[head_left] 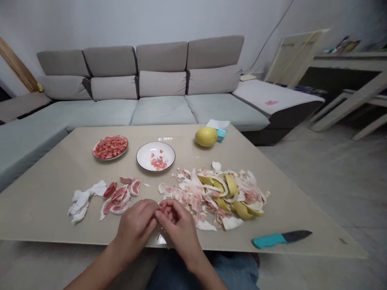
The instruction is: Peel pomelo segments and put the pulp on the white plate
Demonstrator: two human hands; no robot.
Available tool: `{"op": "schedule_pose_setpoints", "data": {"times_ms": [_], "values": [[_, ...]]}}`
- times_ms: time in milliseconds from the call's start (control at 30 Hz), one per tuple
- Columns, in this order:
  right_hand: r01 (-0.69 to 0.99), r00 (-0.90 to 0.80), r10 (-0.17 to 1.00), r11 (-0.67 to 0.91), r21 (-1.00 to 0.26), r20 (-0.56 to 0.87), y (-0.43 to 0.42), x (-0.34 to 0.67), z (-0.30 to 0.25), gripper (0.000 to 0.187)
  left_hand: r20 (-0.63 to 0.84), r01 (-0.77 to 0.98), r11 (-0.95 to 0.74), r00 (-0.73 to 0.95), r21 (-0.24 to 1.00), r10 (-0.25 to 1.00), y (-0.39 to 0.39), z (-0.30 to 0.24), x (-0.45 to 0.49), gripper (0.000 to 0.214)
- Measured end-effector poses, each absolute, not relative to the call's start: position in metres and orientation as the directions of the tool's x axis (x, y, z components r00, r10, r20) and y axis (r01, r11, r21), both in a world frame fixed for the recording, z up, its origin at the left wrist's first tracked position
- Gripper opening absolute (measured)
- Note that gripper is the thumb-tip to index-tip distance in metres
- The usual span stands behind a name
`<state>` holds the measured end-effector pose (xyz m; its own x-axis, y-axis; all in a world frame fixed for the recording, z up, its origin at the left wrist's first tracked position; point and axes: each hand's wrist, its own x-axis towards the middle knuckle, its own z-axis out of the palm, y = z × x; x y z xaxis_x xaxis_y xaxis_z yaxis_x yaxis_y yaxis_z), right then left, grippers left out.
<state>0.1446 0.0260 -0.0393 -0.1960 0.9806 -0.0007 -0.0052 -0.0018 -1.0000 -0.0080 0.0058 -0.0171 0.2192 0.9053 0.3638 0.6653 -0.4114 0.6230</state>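
My left hand (137,223) and my right hand (180,226) meet over the table's near edge, fingertips pinched together. Between them a small reddish piece of pomelo (162,209) shows, mostly hidden by the fingers. Several pink pomelo segments (120,196) lie just beyond my left hand. To the right of my right hand spreads a heap of white membrane and yellow pomelo peel (231,185). A white plate (144,158) with a dark rim holds a few peeled pink bits. Left of it, another plate (112,159) is heaped with red pomelo flesh.
A whole yellow pomelo (206,137) sits at the table's far side against a blue tissue pack (221,135). A turquoise-handled knife (269,240) lies near the front right edge, blade pointing right. Crumpled white tissue (83,201) lies at left. A grey sofa (163,108) stands behind.
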Motion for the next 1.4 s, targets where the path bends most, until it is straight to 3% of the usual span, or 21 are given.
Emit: {"op": "schedule_pose_setpoints", "data": {"times_ms": [100,233,633,833,1400], "values": [[-0.105,-0.210,0.977,-0.047,-0.993,-0.024,0.027,0.145,-0.039,0.023,0.392,0.653,-0.448,0.242,0.611,0.888,0.004,-0.018,-0.006,0.019],[-0.203,-0.284,0.958,-0.099,-0.974,-0.038,0.031,0.150,-0.038,0.029,0.376,0.585,-0.428,0.216,0.689,0.901,0.005,-0.013,-0.005,0.015],[-0.501,-0.479,0.874,-0.350,-0.791,-0.083,0.031,0.150,-0.043,0.025,0.069,0.343,-0.096,0.091,0.934,0.994,0.009,0.001,-0.013,0.014],[-0.486,-0.504,0.862,-0.335,-0.807,-0.055,0.035,0.156,-0.041,0.026,-0.133,0.155,0.126,0.037,0.980,0.990,0.011,-0.003,-0.018,0.017],[-0.290,-0.614,0.782,-0.352,-0.890,-0.109,0.036,0.158,-0.045,0.034,-0.225,0.097,0.216,0.098,0.972,0.969,0.010,-0.013,-0.023,0.023]]}}
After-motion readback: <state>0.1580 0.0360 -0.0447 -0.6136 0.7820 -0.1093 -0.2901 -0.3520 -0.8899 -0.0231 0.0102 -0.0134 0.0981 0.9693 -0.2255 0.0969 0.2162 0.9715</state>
